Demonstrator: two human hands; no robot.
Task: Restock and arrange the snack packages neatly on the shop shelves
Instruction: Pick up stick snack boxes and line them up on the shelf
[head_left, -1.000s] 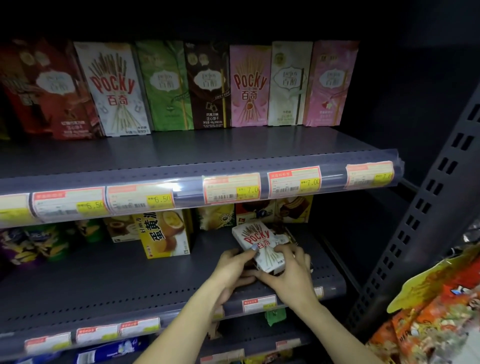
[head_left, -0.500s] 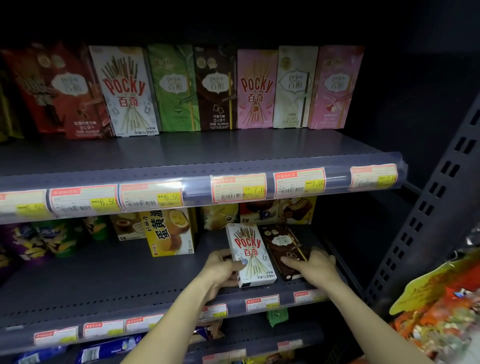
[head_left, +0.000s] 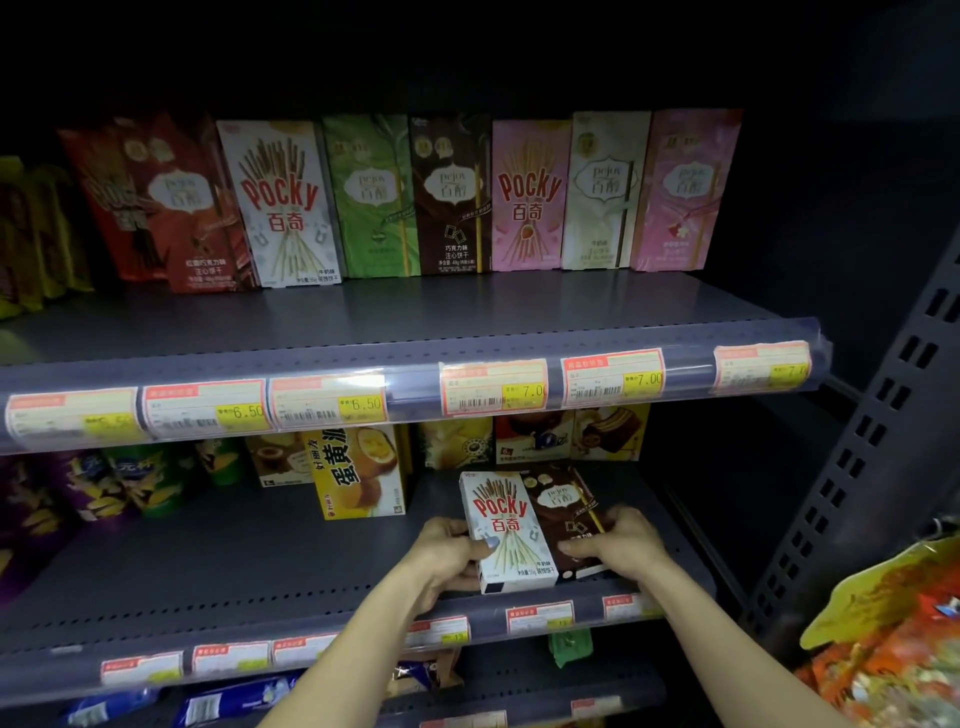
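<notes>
A white Pocky box (head_left: 506, 530) and a dark brown Pejoy box (head_left: 563, 512) stand side by side near the front right of the middle shelf (head_left: 234, 566), leaning back a little. My left hand (head_left: 444, 553) grips the white box's left edge, thumb on its front. My right hand (head_left: 621, 543) holds the brown box from its right side, fingers across its lower front. On the upper shelf (head_left: 415, 306) a row of upright Pocky and Pejoy boxes (head_left: 405, 197) stands at the back.
A yellow egg-yolk pie box (head_left: 358, 470) and other snack boxes sit behind on the middle shelf, bagged snacks (head_left: 104, 483) at the left. Price-tag rails (head_left: 467, 387) front each shelf. A perforated upright (head_left: 862, 467) and orange snack bags (head_left: 893, 644) are at right.
A second ago both hands held the white box tilted together. The brown box now stands beside it, both boxes are upright, and my right hand has closed on the brown box.
</notes>
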